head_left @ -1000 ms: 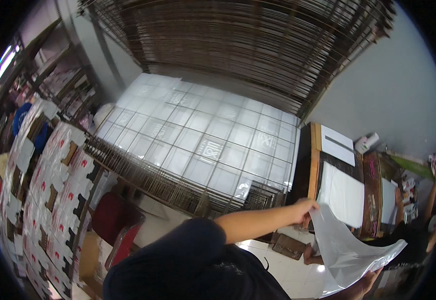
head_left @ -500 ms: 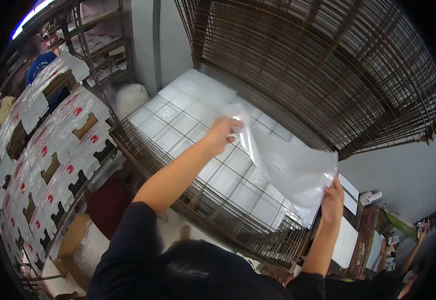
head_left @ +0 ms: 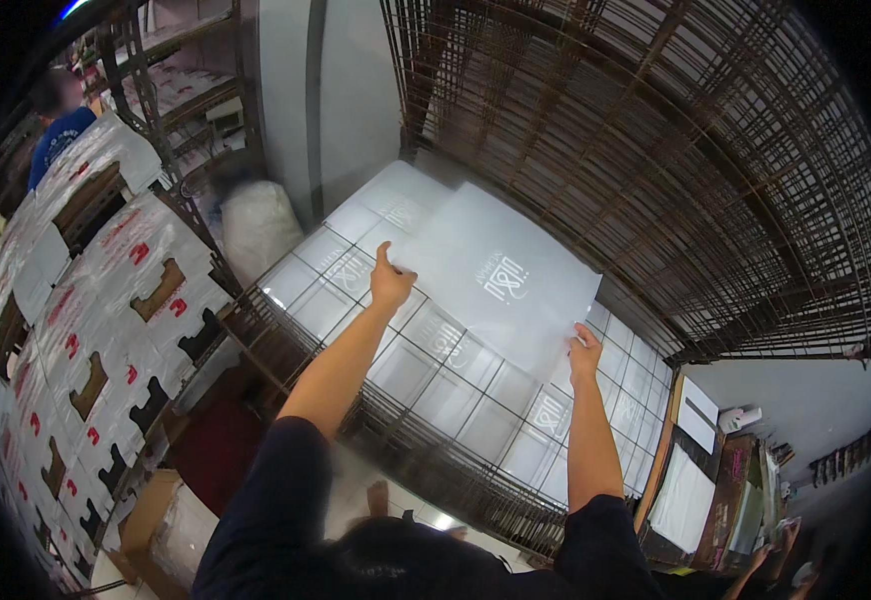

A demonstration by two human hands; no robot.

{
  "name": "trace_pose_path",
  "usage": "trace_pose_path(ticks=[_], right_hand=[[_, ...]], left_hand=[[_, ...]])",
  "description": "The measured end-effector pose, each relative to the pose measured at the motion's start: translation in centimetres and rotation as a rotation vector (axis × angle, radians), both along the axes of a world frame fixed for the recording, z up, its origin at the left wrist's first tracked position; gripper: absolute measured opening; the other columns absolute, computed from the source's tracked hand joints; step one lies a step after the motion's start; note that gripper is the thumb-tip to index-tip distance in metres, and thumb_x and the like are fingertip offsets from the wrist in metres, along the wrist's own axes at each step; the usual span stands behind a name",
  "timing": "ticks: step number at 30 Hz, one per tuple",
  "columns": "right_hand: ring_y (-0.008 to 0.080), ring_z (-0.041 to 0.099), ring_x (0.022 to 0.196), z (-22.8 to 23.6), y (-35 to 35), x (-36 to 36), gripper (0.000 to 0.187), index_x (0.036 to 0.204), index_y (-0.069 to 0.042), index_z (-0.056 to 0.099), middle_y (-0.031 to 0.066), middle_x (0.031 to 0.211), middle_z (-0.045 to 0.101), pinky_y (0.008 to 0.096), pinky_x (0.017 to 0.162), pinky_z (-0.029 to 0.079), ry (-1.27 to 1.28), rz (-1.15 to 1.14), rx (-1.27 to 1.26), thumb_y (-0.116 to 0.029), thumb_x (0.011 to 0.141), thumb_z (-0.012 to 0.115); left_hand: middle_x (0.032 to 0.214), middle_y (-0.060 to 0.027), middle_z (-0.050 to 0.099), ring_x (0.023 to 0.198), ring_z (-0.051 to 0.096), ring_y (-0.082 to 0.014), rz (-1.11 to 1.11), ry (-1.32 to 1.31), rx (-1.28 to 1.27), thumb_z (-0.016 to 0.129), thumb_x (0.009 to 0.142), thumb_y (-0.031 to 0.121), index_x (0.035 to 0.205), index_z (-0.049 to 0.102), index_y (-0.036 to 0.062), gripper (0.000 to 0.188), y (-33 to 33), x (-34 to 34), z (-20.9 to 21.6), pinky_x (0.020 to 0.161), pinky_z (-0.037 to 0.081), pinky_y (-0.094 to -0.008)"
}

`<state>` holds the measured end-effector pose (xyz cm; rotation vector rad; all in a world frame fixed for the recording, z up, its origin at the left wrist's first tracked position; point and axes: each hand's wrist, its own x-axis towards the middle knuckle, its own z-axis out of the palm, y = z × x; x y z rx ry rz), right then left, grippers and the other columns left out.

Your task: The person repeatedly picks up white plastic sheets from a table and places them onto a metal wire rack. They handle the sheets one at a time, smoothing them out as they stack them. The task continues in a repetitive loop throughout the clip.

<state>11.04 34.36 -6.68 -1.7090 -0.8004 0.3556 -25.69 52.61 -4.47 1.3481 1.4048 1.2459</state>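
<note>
A translucent plastic bag with white print spreads out over a wire drying rack. At its near-left corner is my left hand, open, with index finger and thumb apart. My right hand is at the bag's right edge, its thumb and finger also parted; whether the fingertips still touch the plastic is hard to see. Beneath the wire grid lie more printed translucent bags in rows.
Raised wire racks lean over the far side. Stacked white bags with red print fill the left. A white sack stands beside the rack. To the right is a bench with white sheets; other people are at both sides.
The plastic bag, bunched and held up by both hands before, now spreads flat over the rack. Both hands have moved left and their fingers have parted.
</note>
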Motion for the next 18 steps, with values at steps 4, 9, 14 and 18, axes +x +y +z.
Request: trace_pose_path(ticks=[4, 9, 14, 18], right_hand=[[0.0173, 0.058, 0.085, -1.7, 1.7, 0.3, 0.044, 0.113, -0.001, 0.060, 0.0121, 0.105, 0.060, 0.0271, 0.070, 0.047, -0.143, -0.040, -0.138, 0.002, 0.069, 0.056], [0.0246, 0.057, 0.101, -1.5, 2.8, -0.4, 0.044, 0.110, -0.003, 0.062, 0.0159, 0.108, 0.061, 0.0313, 0.086, 0.044, -0.152, -0.092, -0.219, -0.002, 0.067, 0.058], [0.0224, 0.058, 0.098, -1.6, 2.7, -0.2, 0.043, 0.110, -0.002, 0.062, 0.0144, 0.107, 0.061, 0.0293, 0.080, 0.046, -0.194, -0.098, -0.260, 0.001, 0.067, 0.057], [0.0217, 0.059, 0.096, -1.3, 2.4, -0.5, 0.041, 0.107, -0.001, 0.063, 0.0129, 0.104, 0.063, 0.0288, 0.080, 0.046, -0.206, -0.109, -0.269, 0.001, 0.066, 0.058]], left_hand=[[0.073, -0.0132, 0.066, 0.072, 0.065, -0.0276, -0.036, 0.175, 0.092, 0.063, 0.065, 0.010, 0.093, 0.066, 0.0068, 0.028, 1.8, 0.5, -2.1, 0.067, 0.050, -0.0357], [0.076, -0.0147, 0.066, 0.073, 0.064, -0.0304, 0.001, 0.251, 0.157, 0.062, 0.067, 0.009, 0.078, 0.069, 0.0056, 0.013, 2.8, 0.9, -2.8, 0.068, 0.051, -0.0370], [0.077, -0.0145, 0.066, 0.074, 0.064, -0.0303, -0.028, 0.323, 0.160, 0.062, 0.068, 0.009, 0.078, 0.069, 0.0056, 0.013, 2.8, 0.7, -2.0, 0.069, 0.051, -0.0375], [0.077, -0.0144, 0.067, 0.074, 0.065, -0.0293, -0.061, 0.327, 0.153, 0.063, 0.068, 0.009, 0.080, 0.068, 0.0048, 0.014, 2.4, 0.4, -1.7, 0.069, 0.051, -0.0367]])
